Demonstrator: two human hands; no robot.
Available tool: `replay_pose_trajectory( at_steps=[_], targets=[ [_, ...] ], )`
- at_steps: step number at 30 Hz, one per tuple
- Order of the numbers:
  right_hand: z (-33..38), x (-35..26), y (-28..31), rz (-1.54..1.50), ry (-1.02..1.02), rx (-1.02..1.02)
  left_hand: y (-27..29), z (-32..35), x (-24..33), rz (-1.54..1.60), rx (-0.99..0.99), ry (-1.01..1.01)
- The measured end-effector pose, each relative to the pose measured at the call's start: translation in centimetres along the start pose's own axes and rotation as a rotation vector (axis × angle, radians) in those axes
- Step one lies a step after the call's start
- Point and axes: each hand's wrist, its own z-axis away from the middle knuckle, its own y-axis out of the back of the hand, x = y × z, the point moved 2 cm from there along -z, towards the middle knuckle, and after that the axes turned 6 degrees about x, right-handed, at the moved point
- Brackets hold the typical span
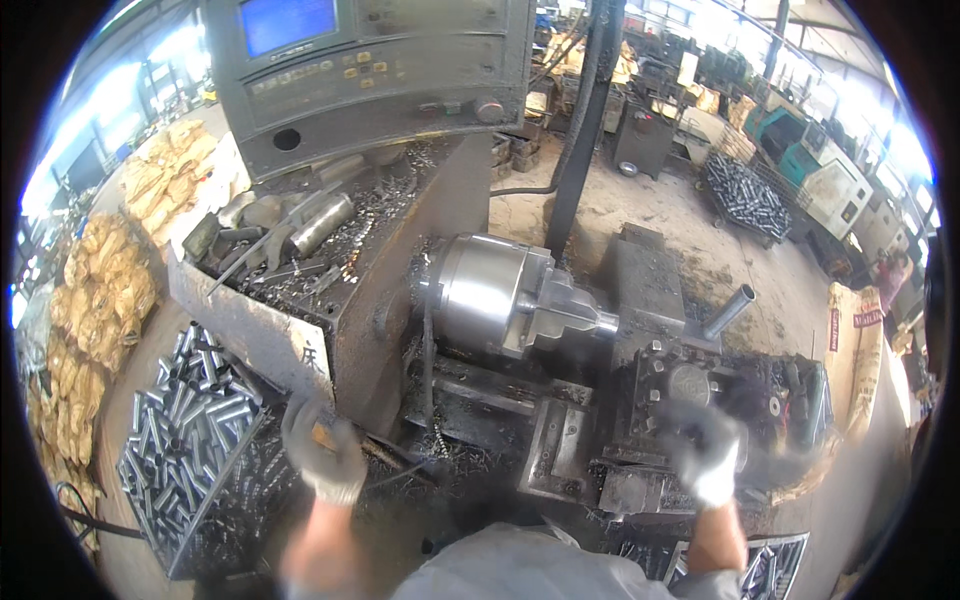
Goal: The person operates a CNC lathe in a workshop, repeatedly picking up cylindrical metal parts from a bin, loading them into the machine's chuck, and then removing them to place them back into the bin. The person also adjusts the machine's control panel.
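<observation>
While the blurred left hand point(325, 455), grip impossible to tell, is near metal tubes point(195, 425) at lower left, right hand point(708, 455), grip also unclear, beside the tool post point(688, 380), right of centre.

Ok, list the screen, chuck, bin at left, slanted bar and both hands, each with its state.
Screen: lit, blue.
Chuck: spinning or stopped, cannot tell.
Bin at left: heaped with metal tubes.
Slanted bar: tilted, upper end to the right.
Left hand: gloved, blurred; grip unclear.
Right hand: gloved, blurred; grip unclear.
</observation>
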Motion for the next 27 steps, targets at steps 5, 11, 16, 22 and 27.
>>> replay_pose_trajectory(
  at_steps=[5, 11, 16, 22, 27],
  targets=[
    [6.2, 0.5, -4.3, -0.208, -0.223, -0.17, -14.8, -17.2, 6.5, 0.053, -0.24, -0.042],
    [10.3, 5.1, -6.4, -0.29, -0.459, -0.362, -27.7, -26.3, 5.6, -0.301, -0.624, 0.139],
    [13.2, 7.8, -8.1, -0.346, -0.474, -0.467, -20.9, -18.7, 10.5, 0.128, -0.226, -0.028],
    [14.1, 7.6, -15.0, -0.356, -0.121, -0.683, -3.3, 11.9, 10.5, 0.322, -0.897, 0.465],
    [16.7, 3.3, -23.5, -0.627, -0.417, -1.139, 27.5, 39.3, 9.6, -0.492, -0.427, 1.338]
  ],
)
